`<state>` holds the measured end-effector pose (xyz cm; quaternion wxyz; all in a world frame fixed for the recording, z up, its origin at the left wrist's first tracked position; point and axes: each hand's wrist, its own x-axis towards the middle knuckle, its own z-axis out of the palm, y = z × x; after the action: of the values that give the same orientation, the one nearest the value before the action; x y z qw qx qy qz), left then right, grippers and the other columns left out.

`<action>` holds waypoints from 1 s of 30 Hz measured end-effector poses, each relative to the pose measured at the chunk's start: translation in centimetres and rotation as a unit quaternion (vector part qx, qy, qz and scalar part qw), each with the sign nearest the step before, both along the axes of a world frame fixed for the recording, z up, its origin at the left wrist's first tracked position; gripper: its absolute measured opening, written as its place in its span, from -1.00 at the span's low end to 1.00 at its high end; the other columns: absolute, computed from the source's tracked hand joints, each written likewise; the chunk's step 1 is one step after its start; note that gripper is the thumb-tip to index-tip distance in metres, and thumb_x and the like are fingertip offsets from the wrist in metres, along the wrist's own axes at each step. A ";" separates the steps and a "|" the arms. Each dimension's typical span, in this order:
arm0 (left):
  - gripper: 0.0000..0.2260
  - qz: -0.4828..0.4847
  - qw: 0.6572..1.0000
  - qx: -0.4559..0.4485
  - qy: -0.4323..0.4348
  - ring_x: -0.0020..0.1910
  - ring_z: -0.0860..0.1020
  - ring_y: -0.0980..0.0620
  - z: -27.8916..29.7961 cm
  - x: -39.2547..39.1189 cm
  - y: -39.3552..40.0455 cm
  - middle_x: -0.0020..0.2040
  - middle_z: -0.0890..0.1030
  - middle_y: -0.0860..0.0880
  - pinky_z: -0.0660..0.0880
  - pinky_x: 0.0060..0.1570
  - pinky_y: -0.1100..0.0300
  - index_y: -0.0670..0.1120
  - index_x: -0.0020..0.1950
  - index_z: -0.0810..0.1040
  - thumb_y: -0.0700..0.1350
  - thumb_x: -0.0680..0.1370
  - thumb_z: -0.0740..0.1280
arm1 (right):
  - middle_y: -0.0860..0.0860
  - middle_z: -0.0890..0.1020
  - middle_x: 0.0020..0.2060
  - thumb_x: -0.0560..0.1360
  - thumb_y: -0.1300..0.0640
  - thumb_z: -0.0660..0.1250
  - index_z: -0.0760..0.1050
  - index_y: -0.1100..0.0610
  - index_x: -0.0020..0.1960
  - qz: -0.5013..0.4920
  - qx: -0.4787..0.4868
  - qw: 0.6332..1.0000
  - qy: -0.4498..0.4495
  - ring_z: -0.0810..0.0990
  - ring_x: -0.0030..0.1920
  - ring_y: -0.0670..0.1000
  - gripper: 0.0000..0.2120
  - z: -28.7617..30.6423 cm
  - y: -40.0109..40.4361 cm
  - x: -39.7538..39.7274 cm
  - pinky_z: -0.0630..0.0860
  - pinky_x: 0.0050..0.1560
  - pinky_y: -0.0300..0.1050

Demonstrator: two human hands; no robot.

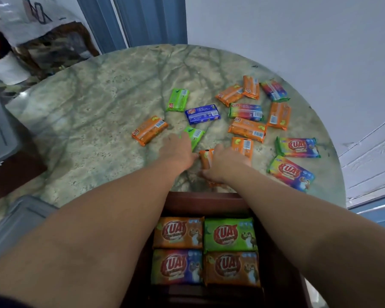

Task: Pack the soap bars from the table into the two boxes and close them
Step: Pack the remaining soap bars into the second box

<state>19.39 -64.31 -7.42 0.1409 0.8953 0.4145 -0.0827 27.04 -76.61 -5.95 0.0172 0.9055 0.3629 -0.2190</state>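
Note:
Several wrapped soap bars, orange, green, blue and rainbow, lie scattered on the round marble table [93, 121]. My left hand [178, 150] reaches over a green soap bar [196, 134], fingers at its left edge and thumb at its near end. Just to the right, my right hand [222, 165] grips an orange soap bar [206, 158], with the thumb beneath it. A dark brown box [209, 200] stands open below the table's near edge. It holds several bars in a flat layer: two orange, one green [230, 234] and one rainbow.
Two rainbow bars [291, 172] lie near the table's right edge. An orange bar [149, 130] lies left of my hands and a blue bar [202, 114] beyond them. Grey plastic containers [20, 221] sit at the lower left. A wall is close on the right.

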 end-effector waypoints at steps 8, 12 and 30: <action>-0.43 0.010 1.000 -0.007 0.008 0.37 0.36 -0.30 -2.0 0.7 0.5 0.39 0.36 -0.28 0.42 0.24 -0.17 -0.08 0.44 0.28 0.08 0.54 0.41 | 0.17 0.40 0.33 0.41 -0.08 0.57 0.18 0.12 0.44 -0.021 0.017 0.999 0.036 0.50 0.32 0.25 -0.20 -0.8 0.1 -0.4 0.50 0.11 0.09; -0.13 0.037 0.998 -0.047 0.015 0.29 0.46 -0.25 -1.3 0.4 1.0 0.36 0.40 -0.23 0.48 0.16 -0.07 -0.11 0.46 0.28 0.29 0.33 0.53 | 0.24 0.31 0.40 0.36 -0.30 0.51 0.18 0.15 0.51 -0.026 -0.009 1.000 0.014 0.35 0.43 0.29 -0.06 -0.6 0.1 -0.3 0.42 0.31 0.17; -0.37 0.022 0.973 0.000 -0.230 0.09 0.57 -0.13 7.5 -9.5 -3.1 0.21 0.55 -0.05 0.50 -0.06 -0.01 -0.04 0.35 0.31 0.13 0.40 0.49 | 0.01 0.57 -0.03 0.39 -0.28 0.38 0.33 0.03 0.29 -0.028 0.255 0.966 -0.018 0.58 -0.06 0.14 -0.38 7.3 -4.6 -3.5 0.48 -0.14 0.01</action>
<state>9.89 -67.38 0.06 0.2344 0.8807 0.3909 0.1286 23.49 -81.22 1.34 -0.2138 0.8936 0.3811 -0.1029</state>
